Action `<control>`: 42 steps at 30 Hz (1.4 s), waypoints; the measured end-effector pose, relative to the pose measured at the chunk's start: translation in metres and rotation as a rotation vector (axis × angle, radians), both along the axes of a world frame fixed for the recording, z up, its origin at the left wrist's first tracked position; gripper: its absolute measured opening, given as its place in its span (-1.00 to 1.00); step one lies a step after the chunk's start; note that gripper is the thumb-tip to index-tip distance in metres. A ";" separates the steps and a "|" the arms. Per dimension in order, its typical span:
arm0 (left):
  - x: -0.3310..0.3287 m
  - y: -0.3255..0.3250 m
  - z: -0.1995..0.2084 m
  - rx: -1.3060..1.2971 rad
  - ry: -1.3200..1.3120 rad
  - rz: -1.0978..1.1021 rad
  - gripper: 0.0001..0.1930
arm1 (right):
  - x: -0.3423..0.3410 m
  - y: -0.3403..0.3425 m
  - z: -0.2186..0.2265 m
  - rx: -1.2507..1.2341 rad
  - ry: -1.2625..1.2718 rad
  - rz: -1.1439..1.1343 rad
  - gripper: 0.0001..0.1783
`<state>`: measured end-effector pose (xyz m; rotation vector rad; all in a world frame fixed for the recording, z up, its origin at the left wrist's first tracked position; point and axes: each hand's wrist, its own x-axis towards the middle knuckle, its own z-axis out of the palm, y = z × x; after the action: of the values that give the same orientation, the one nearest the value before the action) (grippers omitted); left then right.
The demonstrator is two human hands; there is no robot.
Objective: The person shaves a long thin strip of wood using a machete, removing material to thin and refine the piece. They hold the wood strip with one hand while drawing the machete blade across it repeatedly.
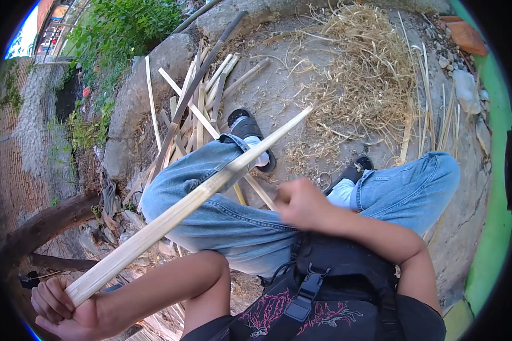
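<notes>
Strip of pale wood (170, 219) slants over left leg (244, 227); fingers of left hand (62, 314) wrap its near end, seemingly to steady it; right hand (302, 204) nearby, blurred, finger state indeterminable.

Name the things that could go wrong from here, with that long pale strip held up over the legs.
The left hand grips the long pale strip at one end only, so its far end might dip or swing. If the edges are rough, splinters could enter the bare palm. Loose shavings lie near the right sandal, so that foot might slip on standing.
</notes>
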<state>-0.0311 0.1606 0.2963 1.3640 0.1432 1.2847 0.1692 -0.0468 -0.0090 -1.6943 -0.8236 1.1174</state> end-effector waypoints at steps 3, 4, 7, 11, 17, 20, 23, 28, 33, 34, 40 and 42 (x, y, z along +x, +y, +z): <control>0.006 -0.013 -0.005 -0.018 0.021 0.021 -0.46 | 0.019 -0.007 -0.022 -0.193 0.016 -0.050 -0.74; 0.010 -0.020 -0.006 0.018 -0.016 0.068 -0.50 | 0.024 -0.010 -0.020 -0.250 0.000 -0.032 -0.73; 0.026 -0.042 -0.006 0.081 -0.094 0.008 -0.56 | 0.006 -0.006 0.032 -0.112 0.025 0.002 -0.73; 0.043 -0.047 -0.019 0.157 -0.224 -0.154 -0.57 | 0.013 -0.011 0.052 -0.102 0.071 0.067 -0.72; 0.047 -0.060 -0.032 0.508 -0.157 0.713 -0.58 | 0.019 -0.031 0.040 -0.193 -0.062 0.015 -0.67; 0.053 -0.069 -0.022 0.150 -0.308 -0.215 -0.65 | 0.017 -0.036 0.045 -0.182 -0.049 -0.034 -0.63; 0.068 -0.076 -0.024 0.158 -0.375 -0.204 -0.64 | 0.016 -0.037 0.052 -0.106 -0.053 -0.099 -0.59; 0.089 -0.077 -0.028 0.230 -0.121 0.101 -0.64 | 0.015 -0.038 0.064 -0.013 -0.057 -0.121 -0.57; 0.090 -0.088 -0.029 0.203 -0.128 0.064 -0.57 | 0.016 -0.033 0.026 -0.052 0.117 -0.146 -0.61; 0.090 -0.089 -0.029 0.204 -0.124 0.062 -0.57 | 0.019 -0.029 0.026 -0.103 0.156 -0.182 -0.63; 0.091 -0.100 -0.028 0.138 -0.167 -0.023 -0.54 | 0.005 -0.023 0.065 0.164 -0.017 -0.016 -0.72; 0.090 -0.098 -0.029 0.159 -0.126 0.014 -0.53 | 0.011 -0.020 0.027 0.031 0.028 -0.140 -0.77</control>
<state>0.0590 0.0629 0.2676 1.4136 -0.0371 1.4142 0.1806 -0.0664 0.0178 -1.6803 -0.6905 1.0253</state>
